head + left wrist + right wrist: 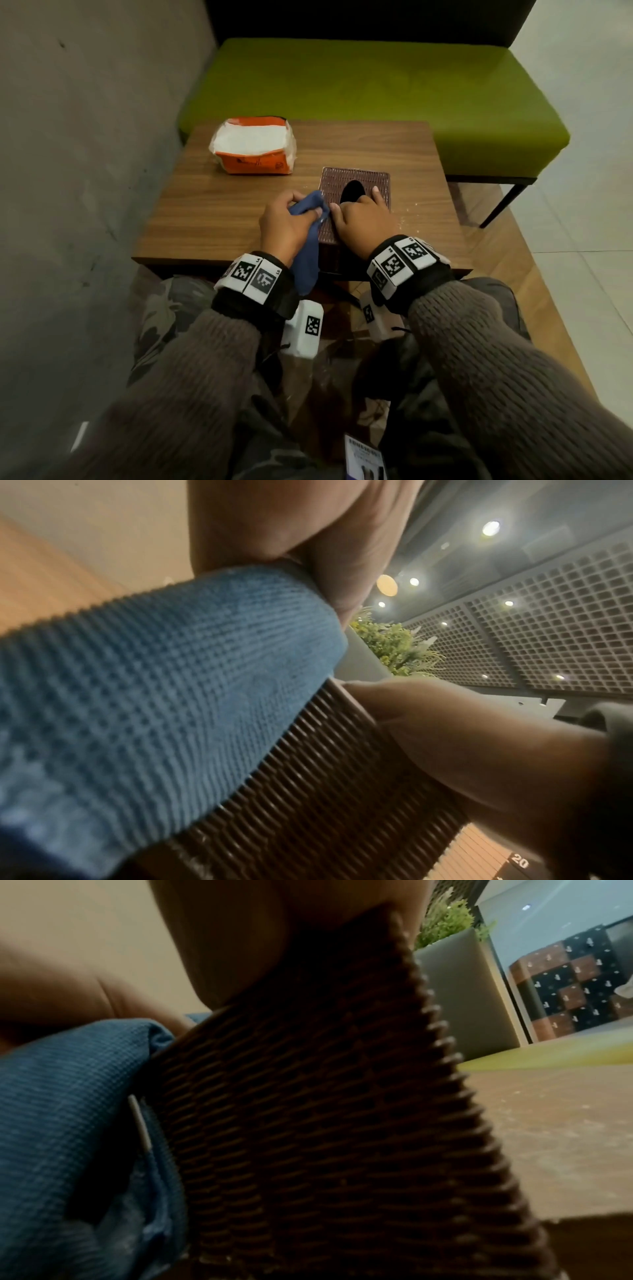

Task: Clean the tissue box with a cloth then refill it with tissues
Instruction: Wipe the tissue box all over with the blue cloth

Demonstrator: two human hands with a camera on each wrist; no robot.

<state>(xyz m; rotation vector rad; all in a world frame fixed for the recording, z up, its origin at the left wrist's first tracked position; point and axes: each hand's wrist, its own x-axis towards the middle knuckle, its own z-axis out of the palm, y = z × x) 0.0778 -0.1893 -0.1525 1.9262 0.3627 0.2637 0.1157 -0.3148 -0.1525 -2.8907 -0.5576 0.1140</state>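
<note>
A brown woven tissue box stands on the wooden table, its dark oval opening facing up. My right hand grips the box from above, some fingers curled into the opening and one lying on the lid. My left hand clutches a blue cloth against the box's left side; the loose end of the cloth hangs past the table edge. The left wrist view shows the cloth lying on the box. In the right wrist view the cloth touches the box. An orange and white tissue pack lies at the table's far left.
A green upholstered bench stands right behind the table. A grey wall runs along the left. White specks lie on the table to the right of the box. My knees are under the near table edge.
</note>
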